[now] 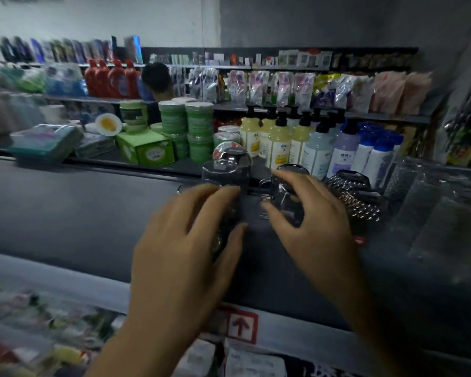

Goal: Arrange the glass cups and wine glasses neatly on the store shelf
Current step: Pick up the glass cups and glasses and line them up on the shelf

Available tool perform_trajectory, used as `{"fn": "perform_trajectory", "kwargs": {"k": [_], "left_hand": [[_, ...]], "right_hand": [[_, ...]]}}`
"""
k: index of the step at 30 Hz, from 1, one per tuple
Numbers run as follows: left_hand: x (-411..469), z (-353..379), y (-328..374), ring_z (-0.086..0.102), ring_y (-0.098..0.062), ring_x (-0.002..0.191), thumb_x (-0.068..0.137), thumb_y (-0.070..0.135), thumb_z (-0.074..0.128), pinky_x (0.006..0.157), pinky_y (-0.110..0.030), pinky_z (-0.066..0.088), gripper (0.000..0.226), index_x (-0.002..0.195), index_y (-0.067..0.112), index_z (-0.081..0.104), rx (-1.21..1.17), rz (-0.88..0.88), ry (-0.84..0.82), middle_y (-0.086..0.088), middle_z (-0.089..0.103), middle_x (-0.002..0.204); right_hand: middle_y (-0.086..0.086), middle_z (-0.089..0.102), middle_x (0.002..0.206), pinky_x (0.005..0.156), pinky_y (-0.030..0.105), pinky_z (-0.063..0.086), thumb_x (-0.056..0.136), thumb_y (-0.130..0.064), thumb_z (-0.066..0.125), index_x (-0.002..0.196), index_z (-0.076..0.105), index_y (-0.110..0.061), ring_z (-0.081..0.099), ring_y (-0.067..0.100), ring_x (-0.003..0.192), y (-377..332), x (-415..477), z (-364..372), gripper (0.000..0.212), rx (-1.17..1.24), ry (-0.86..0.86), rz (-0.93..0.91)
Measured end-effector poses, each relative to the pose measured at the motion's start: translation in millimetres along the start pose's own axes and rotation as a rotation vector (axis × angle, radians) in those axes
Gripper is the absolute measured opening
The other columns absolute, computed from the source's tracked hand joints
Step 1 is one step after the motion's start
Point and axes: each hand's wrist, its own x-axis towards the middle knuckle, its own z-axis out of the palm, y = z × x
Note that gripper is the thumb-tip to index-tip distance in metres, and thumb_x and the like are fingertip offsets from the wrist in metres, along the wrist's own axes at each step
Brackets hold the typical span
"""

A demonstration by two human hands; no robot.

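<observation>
On the dark shelf top (79, 208) my left hand (191, 240) curls around a clear glass cup (229, 216) standing upside down. Behind it stands another upturned clear cup (229, 167). My right hand (310, 216) grips a clear handled glass mug (280, 197) just to the right. A textured, studded glass (356, 197) sits right of that hand. Tall clear glasses (424, 191) stand blurred at the far right.
Beyond the shelf top are pump bottles (278, 142), white bottles with blue caps (375, 156), stacked green tubs (199, 126) and a green box (147, 151). A person's head (157, 77) shows behind the far shelf. Packaged goods (38, 322) lie below the front edge.
</observation>
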Motion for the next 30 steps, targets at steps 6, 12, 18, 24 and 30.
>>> {"fn": "perform_trajectory", "kwargs": {"k": [6,12,18,24,30], "left_hand": [[22,-8,-32,0.046,-0.037,0.138,0.089,0.059,0.063,0.093,-0.05,0.054,0.07,0.152,0.037,0.043,0.231,-0.18,-0.283,-0.011,0.032,0.16],[27,3,-52,0.066,-0.027,0.105,0.088,0.048,0.075,0.082,-0.04,0.055,0.032,0.114,0.031,0.067,-0.059,-0.239,-0.33,0.0,0.058,0.126],[22,-17,-83,0.062,-0.016,0.094,0.081,0.037,0.084,0.077,-0.029,0.046,0.022,0.079,0.027,0.065,-0.25,-0.332,-0.166,0.004,0.063,0.106],[41,-40,-156,0.062,-0.025,0.099,0.081,0.035,0.084,0.085,-0.041,0.052,0.023,0.078,0.029,0.062,-0.107,-0.391,-0.061,-0.004,0.063,0.112],[54,-32,-213,0.061,-0.032,0.106,0.083,0.031,0.083,0.08,-0.038,0.049,0.021,0.082,0.027,0.062,0.011,-0.448,-0.153,-0.009,0.063,0.115]], "right_hand": [[0.002,0.052,0.138,0.105,0.033,0.046,0.096,-0.018,0.071,0.15,0.049,-0.025,0.054,0.021,0.124,-28,54,40,0.059,-0.127,-0.275,-0.016],[0.007,0.063,0.117,0.082,0.029,0.039,0.092,-0.025,0.075,0.115,0.069,-0.026,0.06,0.027,0.11,-20,77,69,0.023,-0.259,-0.401,0.057],[0.001,0.066,0.099,0.076,0.033,0.046,0.088,-0.027,0.08,0.086,0.065,-0.025,0.062,0.019,0.091,-27,66,73,0.015,-0.18,-0.289,0.122],[-0.002,0.062,0.104,0.071,0.006,0.042,0.09,-0.018,0.079,0.088,0.066,-0.021,0.06,0.011,0.094,-58,39,56,0.013,-0.068,-0.07,0.102],[-0.008,0.074,0.088,0.08,0.021,0.055,0.087,-0.011,0.081,0.085,0.069,-0.02,0.071,0.004,0.086,-90,23,46,0.015,0.278,-0.027,0.191]]}}
